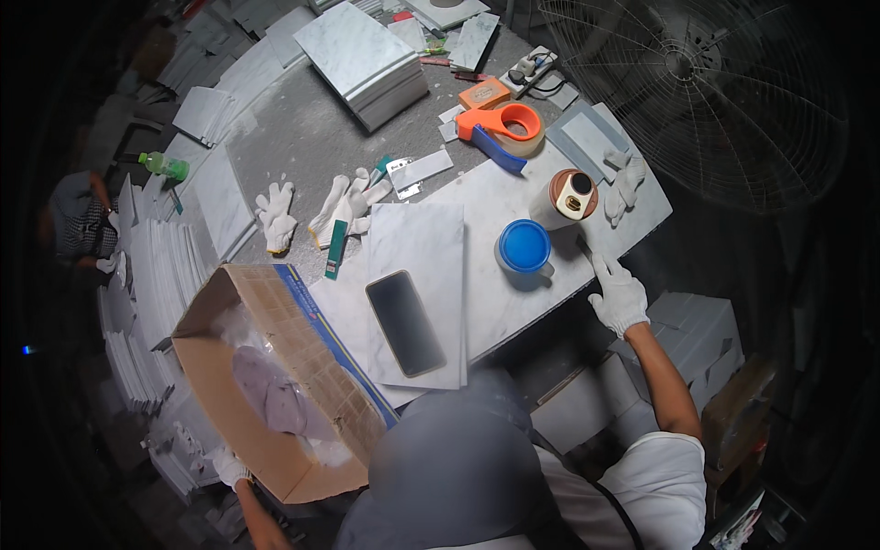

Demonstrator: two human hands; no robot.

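My right hand (621, 299), in a white knit glove, rests at the table's right front edge with fingers stretched and thumb apart. Its fingertips reach a small, thin dark object (584, 246) too unclear to name. At lower left, my gloved left hand (231, 467) grips the side of an open cardboard box (209, 396); part of that hand is hidden. The box stands tilted against the table, with clear plastic and a pale purple item (280, 390) inside. A phone (406, 323) lies on white marble-look tiles (440, 243) before me.
A blue-lidded cup (524, 246) and a brown-lidded jar (575, 194) stand near my right hand. Behind them lie an orange tape dispenser (481, 121), loose gloves (275, 217) and stacked tiles (362, 55). A large fan (680, 64) stands at right; another person (82, 215) is far left.
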